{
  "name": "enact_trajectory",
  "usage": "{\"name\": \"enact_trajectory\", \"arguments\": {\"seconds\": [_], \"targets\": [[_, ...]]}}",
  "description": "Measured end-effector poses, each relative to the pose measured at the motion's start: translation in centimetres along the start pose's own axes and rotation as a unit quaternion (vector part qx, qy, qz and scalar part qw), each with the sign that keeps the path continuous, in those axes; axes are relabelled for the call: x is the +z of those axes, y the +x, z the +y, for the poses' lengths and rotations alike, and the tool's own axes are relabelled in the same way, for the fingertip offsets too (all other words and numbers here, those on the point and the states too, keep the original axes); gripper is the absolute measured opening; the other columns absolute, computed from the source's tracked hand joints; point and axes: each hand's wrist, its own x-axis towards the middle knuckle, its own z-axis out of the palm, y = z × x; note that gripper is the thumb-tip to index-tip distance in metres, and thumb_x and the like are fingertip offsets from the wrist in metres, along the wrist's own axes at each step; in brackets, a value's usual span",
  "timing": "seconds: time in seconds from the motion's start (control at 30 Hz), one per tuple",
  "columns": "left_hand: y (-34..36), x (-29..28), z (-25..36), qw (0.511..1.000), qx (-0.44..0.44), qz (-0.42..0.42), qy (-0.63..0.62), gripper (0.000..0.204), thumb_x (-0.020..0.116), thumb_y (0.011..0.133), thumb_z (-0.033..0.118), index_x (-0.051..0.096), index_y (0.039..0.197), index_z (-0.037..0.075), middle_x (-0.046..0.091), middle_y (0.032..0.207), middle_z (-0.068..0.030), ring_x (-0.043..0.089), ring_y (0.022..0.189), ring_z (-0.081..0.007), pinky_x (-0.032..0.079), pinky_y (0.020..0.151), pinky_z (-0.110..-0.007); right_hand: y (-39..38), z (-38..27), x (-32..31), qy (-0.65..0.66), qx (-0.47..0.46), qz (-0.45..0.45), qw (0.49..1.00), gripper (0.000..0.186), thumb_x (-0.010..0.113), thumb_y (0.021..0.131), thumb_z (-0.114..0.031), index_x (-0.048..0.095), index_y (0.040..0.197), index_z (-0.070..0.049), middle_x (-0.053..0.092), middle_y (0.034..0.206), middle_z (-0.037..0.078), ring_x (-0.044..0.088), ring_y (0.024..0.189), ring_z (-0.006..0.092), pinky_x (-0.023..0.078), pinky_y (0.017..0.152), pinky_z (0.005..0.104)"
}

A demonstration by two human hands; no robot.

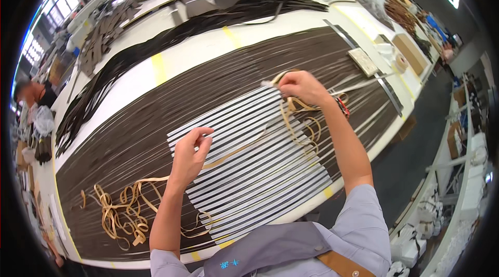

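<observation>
Long dark brown strips [218, 77] lie side by side along the table, and a panel of white bands [244, 173] alternating with dark lines covers their middle. My right hand [303, 89] is at the panel's far right corner, its fingers pinched on a tan strip [284, 75] that loops around it. Above the panel's left part is my left hand [190, 155], fingers bent, with a gap between thumb and forefinger. A length of tan strip [234, 152] runs past it across the white bands. Loose tan coils [117, 214] lie at the left.
Near my right forearm is a red-handled tool [342, 106]. A metal bar [387, 87] and a pale block [363, 62] lie across the strips' right end. Black strips [150, 48] are bundled along the far side. A roll of tape [401, 63] stands at the right. Other people work beyond.
</observation>
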Motion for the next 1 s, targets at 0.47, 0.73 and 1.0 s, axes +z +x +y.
{"name": "enact_trajectory", "arguments": {"seconds": [0.47, 0.73, 1.0], "targets": [[1.2, 4.4, 3.5, 0.922, -0.020, -0.216, -0.321, 0.026, 0.055, 0.095, 0.011, 0.058, 0.117, -0.002, 0.060, 0.086, -0.0050, 0.056, 0.068, -0.0091, 0.049, 0.064, -0.023, -6.7, -6.8, 5.4, 0.184, -0.050, -0.160, 0.968, 0.008, 0.065, 0.088, -0.005, 0.064, 0.094, 0.001, 0.061, 0.077, 0.002, 0.058, 0.067, 0.0079, 0.048, 0.060, 0.0224], [-0.1, 3.3, 1.8, 0.899, -0.118, -0.205, -0.368, 0.017, 0.061, 0.094, 0.015, 0.059, 0.103, 0.000, 0.057, 0.080, -0.0014, 0.053, 0.065, -0.0064, 0.047, 0.059, -0.021, -6.1, -7.0, 8.2, 0.230, -0.034, -0.209, 0.950, 0.022, 0.065, 0.090, -0.005, 0.064, 0.110, 0.001, 0.058, 0.079, -0.001, 0.055, 0.072, 0.0056, 0.048, 0.065, 0.0205], [-0.9, 3.4, 0.9, 0.861, -0.129, -0.231, -0.435, 0.009, 0.062, 0.090, 0.012, 0.059, 0.096, 0.006, 0.057, 0.080, 0.0010, 0.053, 0.063, -0.0061, 0.045, 0.061, -0.021, -7.0, -8.2, 9.8, 0.141, -0.084, -0.177, 0.970, 0.013, 0.073, 0.083, -0.004, 0.069, 0.095, -0.001, 0.061, 0.088, 0.003, 0.061, 0.081, 0.0103, 0.052, 0.071, 0.0253]]}}
